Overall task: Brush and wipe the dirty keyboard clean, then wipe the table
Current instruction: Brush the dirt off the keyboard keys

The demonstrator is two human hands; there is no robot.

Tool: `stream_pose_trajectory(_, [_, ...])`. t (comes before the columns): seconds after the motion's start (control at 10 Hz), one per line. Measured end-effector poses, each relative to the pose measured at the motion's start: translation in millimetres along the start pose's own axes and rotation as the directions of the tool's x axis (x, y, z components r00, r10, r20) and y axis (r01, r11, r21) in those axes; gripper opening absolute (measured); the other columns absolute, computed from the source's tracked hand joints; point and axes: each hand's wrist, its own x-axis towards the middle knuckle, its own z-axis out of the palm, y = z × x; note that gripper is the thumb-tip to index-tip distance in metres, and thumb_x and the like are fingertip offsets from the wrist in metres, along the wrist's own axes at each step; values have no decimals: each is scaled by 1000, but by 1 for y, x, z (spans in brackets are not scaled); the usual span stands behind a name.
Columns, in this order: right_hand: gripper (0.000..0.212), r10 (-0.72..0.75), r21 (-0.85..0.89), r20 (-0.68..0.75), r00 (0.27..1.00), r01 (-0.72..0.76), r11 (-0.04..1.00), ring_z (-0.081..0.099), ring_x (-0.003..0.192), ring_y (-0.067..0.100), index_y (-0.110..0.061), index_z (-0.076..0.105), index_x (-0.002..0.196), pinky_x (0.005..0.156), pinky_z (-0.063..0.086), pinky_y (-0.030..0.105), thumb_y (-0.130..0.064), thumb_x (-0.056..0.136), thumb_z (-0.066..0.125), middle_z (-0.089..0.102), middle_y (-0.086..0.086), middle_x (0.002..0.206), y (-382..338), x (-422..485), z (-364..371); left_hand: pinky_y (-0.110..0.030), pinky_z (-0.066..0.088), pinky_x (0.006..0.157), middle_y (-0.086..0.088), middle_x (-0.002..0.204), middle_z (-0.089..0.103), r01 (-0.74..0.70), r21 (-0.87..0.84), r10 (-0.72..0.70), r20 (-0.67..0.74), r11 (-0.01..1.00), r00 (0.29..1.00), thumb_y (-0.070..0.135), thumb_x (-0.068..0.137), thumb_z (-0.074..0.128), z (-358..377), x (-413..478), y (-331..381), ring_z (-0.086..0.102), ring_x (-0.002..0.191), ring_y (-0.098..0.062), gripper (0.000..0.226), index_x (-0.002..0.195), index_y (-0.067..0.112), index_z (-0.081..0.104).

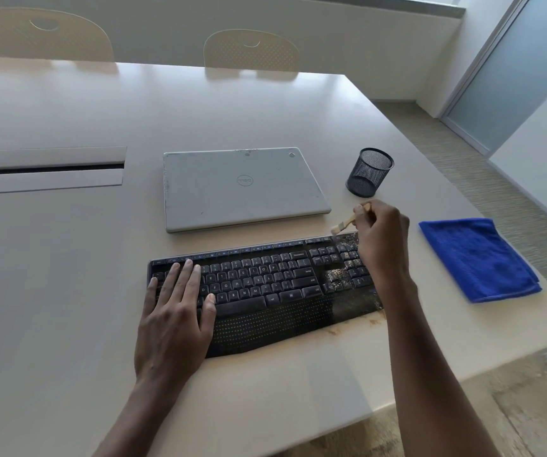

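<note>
A black keyboard (pixel 265 285) lies on the white table (pixel 67 258), with brown crumbs over its right-hand keys and palm rest. My left hand (pixel 175 311) lies flat with straight fingers on the keyboard's left end. My right hand (pixel 381 235) hovers over the number pad and grips a small wooden brush (pixel 348 222). Its pale bristles point down-left at the keyboard's top right edge. A folded blue cloth (pixel 478 258) lies on the table to the right of the keyboard.
A closed grey laptop (pixel 242 188) lies behind the keyboard. A black mesh cup (pixel 369 173) stands to its right. Brown crumbs (pixel 354 326) dot the table by the keyboard's front right corner. Two chairs (pixel 250 51) stand at the far side. The table edge runs close on the right.
</note>
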Motion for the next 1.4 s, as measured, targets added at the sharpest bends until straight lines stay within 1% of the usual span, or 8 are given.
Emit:
stream_pose_trajectory(0.1, [22,-10,3,57,998,10,1000,58,64,23,-3,72,88,62,34,26,-14,102,60,72,12,76,-2,-4,4,-50,24,128,-8,163,43,-4,0,4,4,1000,1000,44,103,35,0,-1,-1,35,155,-22,64,155,9,49])
stream_pose_trajectory(0.3, [31,29,-91,79,996,-22,996,60,64,31,-4,65,76,61,43,35,-18,102,58,67,13,70,7,-3,-7,-50,24,128,-8,163,44,-2,0,2,3,1000,1000,43,103,36,0,0,0,35,155,-22,64,155,8,49])
stream_pose_trajectory(0.4, [27,-10,-13,53,999,11,1000,56,56,19,-2,67,79,60,36,28,-13,102,58,65,7,68,-4,-4,-8,-50,24,128,-8,163,43,-6,0,6,6,1000,1000,43,103,36,-1,0,0,35,155,-22,64,155,8,48])
stream_pose_trajectory(0.6, [30,17,-105,146,989,-2,994,56,57,24,-4,67,77,56,36,29,-17,103,58,63,9,66,-2,-8,-7,-51,24,128,-8,164,43,-2,6,1,11,1000,1000,43,103,36,-1,0,0,34,155,-22,64,155,8,48])
stream_pose_trajectory(0.8, [29,-5,-81,95,995,13,997,57,62,24,-3,68,80,60,34,27,-19,103,59,67,11,71,-5,-4,-9,-50,23,128,-8,164,42,0,2,0,8,1000,1000,44,103,35,-1,-1,0,34,156,-22,64,155,8,48])
stream_pose_trajectory(1.1, [29,6,-93,117,993,5,996,59,66,29,-3,69,80,61,38,31,-19,102,59,67,13,72,-2,-5,-13,-51,23,128,-8,164,43,0,-1,0,4,1000,1000,44,103,34,0,0,0,34,156,-22,64,155,8,49])
stream_pose_trajectory(1.3, [28,27,-106,185,982,-7,994,60,61,24,-6,69,77,60,38,29,-18,101,59,66,10,69,1,-8,-15,-50,23,128,-8,164,42,4,1,-4,9,1000,1000,43,103,35,0,0,0,33,156,-21,64,155,9,48])
stream_pose_trajectory(1.4, [28,7,-75,113,994,2,997,61,65,28,-5,69,79,62,45,34,-18,101,59,68,11,71,1,-8,-17,-50,24,128,-8,164,42,6,4,-6,11,1000,1000,43,103,36,0,0,0,33,156,-21,63,155,9,48])
